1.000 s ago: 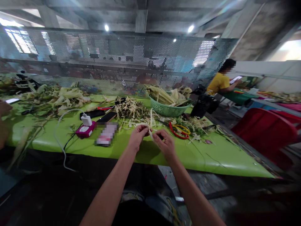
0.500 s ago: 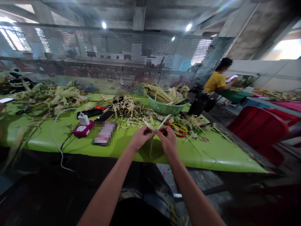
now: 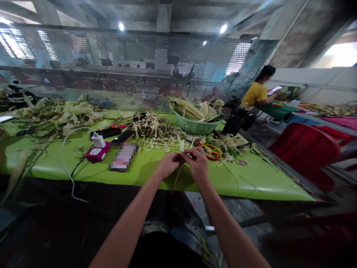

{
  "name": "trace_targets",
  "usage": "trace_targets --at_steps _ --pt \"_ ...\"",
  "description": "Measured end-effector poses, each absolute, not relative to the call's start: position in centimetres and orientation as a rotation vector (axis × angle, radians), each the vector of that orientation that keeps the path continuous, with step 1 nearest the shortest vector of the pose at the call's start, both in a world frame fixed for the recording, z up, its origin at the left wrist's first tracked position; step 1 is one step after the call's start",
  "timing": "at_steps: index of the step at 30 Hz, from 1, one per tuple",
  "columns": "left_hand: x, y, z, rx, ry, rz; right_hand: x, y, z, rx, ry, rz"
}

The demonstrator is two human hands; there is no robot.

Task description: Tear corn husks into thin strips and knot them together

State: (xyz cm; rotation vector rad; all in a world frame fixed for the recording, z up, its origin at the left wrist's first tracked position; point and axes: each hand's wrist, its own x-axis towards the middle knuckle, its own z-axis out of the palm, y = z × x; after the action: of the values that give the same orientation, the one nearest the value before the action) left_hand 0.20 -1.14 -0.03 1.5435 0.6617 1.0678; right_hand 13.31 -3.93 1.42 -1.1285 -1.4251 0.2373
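Pale husk strips [image 3: 182, 145] are pinched between my two hands, over the near part of the green table [image 3: 150, 173]. My left hand [image 3: 169, 164] is closed on them from the left, and my right hand [image 3: 197, 160] is closed on them from the right, its fingertips meeting those of the left. One short piece stands up above the fingers, while a thin strand hangs down below them. Just beyond my right hand lie yellow- and red-handled scissors [image 3: 213, 150]. The exact grip of the fingertips is too small to make out.
A green basket [image 3: 192, 125] of husks stands at the back, beside a pile of small husk pieces [image 3: 152, 128]. Phones [image 3: 123, 157], a purple socket block [image 3: 97, 152] and a cable lie left. A person in yellow [image 3: 255, 93] sits at the right, beyond red chairs [image 3: 305, 147].
The two husk ends that spread apart above my fingers now show as one short upright piece. My hands have drawn closer together, and the hanging strand has swung slightly left.
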Motion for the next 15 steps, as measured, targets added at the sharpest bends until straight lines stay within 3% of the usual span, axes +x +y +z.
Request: trace_targets --at_steps 5,10,15 --pt "0.1 -1.3 0.5 1.401 0.630 1.031 13.2 -4.5 2.1 -1.155 -1.430 0.258" --pt "-0.5 -1.3 0.9 1.073 0.688 1.210 13.0 -5.1 2.5 -1.155 -1.442 0.159" --pt "-0.8 -1.3 0.9 0.913 0.608 1.229 12.7 -4.8 1.9 -1.197 -1.573 0.410"
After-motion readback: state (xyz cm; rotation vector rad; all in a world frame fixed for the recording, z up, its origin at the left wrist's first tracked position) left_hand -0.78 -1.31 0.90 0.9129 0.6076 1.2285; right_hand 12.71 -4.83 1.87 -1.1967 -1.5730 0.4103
